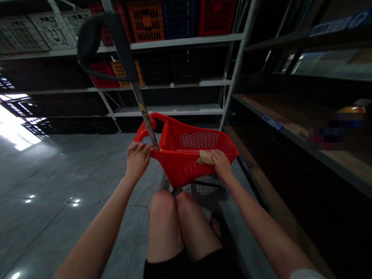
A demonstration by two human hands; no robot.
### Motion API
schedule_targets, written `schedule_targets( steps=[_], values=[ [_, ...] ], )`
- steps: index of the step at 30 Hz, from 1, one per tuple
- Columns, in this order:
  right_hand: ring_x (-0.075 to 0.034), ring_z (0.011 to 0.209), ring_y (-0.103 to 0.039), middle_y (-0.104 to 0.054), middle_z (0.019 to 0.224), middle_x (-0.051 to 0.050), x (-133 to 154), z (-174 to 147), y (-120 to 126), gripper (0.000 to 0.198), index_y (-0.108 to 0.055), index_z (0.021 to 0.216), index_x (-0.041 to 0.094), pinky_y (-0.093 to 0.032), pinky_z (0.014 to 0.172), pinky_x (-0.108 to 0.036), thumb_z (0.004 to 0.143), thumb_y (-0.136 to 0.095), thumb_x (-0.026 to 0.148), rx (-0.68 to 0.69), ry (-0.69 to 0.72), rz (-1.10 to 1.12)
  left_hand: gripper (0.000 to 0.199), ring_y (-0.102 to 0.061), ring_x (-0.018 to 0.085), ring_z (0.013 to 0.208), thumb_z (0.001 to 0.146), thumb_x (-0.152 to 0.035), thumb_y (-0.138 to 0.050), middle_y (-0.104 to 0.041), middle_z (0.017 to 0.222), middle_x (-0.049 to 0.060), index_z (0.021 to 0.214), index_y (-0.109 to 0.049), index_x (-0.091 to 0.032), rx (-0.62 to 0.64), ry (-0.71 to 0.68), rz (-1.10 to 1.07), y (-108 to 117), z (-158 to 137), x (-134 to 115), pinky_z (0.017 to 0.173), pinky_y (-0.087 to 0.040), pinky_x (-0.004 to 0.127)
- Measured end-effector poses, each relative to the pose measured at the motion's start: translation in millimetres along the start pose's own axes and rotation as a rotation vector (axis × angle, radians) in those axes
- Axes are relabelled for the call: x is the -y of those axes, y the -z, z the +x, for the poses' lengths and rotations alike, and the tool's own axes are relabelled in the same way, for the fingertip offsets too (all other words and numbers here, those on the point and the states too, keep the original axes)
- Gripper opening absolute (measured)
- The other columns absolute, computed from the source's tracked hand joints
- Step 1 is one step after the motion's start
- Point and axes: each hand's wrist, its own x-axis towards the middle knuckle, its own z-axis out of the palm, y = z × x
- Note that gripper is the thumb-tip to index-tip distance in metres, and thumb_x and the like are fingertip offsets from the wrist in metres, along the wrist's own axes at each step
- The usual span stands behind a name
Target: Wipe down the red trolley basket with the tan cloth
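A red plastic shopping cart (186,159) with perforated sides stands in front of my knees. My left hand (138,155) is closed round its handle end at the near left corner. A folded tan cloth (205,157) is in the fingers of my right hand (221,161), pressed against the cart's near top rim. From beside my left hand a tall metal pole (147,120) rises at a tilt, topped by a dark loop handle (124,46). My right fingertips are partly hidden behind the rim and cloth.
Behind the cart stands a metal rack (186,110) with red, blue and orange crates (147,21). Close on the right is a wooden-decked shelf (273,110) with blue-and-white labels; a blurred item lies on it. Grey tiled floor (87,166) extends left.
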Motion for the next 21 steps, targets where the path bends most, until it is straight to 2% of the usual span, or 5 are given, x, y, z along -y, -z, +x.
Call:
schedule_targets(
  steps=[4, 7, 10, 17, 21],
  values=[
    [-0.029, 0.135, -0.056, -0.068, 0.135, -0.017, -68.5, -18.4, 47.0, 0.042, -0.07, 0.124, 0.013, -0.044, 0.117, -0.051, 0.09, -0.044, 0.013, 0.031, -0.04, -0.239, 0.04, -0.053, 0.03, 0.123, 0.105, -0.04, -0.038, -0.07, 0.111, 0.01, 0.117, -0.073, -0.025, -0.036, 0.01, -0.008, -0.8, -0.1, -1.3, 0.118, -0.033, 0.052],
    [-0.03, 0.134, -0.056, -0.07, 0.13, -0.019, -66.2, -21.8, 40.6, 0.051, -0.07, 0.122, 0.011, -0.045, 0.116, -0.053, 0.081, -0.041, 0.008, -0.113, -0.192, -0.247, 0.039, -0.055, 0.031, 0.122, 0.105, -0.04, -0.039, -0.072, 0.111, 0.01, 0.119, -0.073, -0.026, -0.041, -0.013, 0.035, 3.1, 1.4, -7.8, 0.115, -0.036, 0.051],
    [-0.031, 0.135, -0.055, -0.071, 0.125, -0.019, -0.5, -6.5, -2.0, 0.058, -0.07, 0.122, 0.009, -0.04, 0.119, -0.056, 0.072, -0.04, 0.006, -0.22, -0.242, -0.11, 0.039, -0.06, 0.031, 0.117, 0.105, -0.039, -0.039, -0.074, 0.109, 0.011, 0.119, -0.073, -0.025, 0.005, -0.065, 0.106, 10.5, 9.8, -12.9, 0.11, -0.041, 0.048],
    [-0.016, 0.147, -0.046, -0.054, 0.155, -0.009, 248.4, 76.2, -81.4, 0.064, -0.044, 0.153, 0.007, -0.035, 0.125, -0.034, 0.091, -0.031, 0.003, -0.15, -0.08, 0.344, 0.031, -0.071, 0.025, 0.096, 0.101, -0.032, -0.044, -0.076, 0.103, 0.009, 0.107, -0.073, -0.021, 0.459, -0.305, 0.148, 37.1, 50.5, -1.2, 0.085, -0.051, 0.034],
    [-0.017, 0.154, -0.036, -0.048, 0.161, -0.009, 276.8, 79.0, -95.8, 0.058, -0.036, 0.159, 0.013, -0.028, 0.13, -0.04, 0.101, -0.029, 0.01, -0.263, -0.184, 0.377, 0.034, -0.072, 0.023, 0.093, 0.101, -0.032, -0.041, -0.078, 0.103, 0.009, 0.102, -0.073, -0.02, 0.449, -0.299, 0.131, 36.1, 52.2, -1.0, 0.082, -0.051, 0.032]
  ],
)
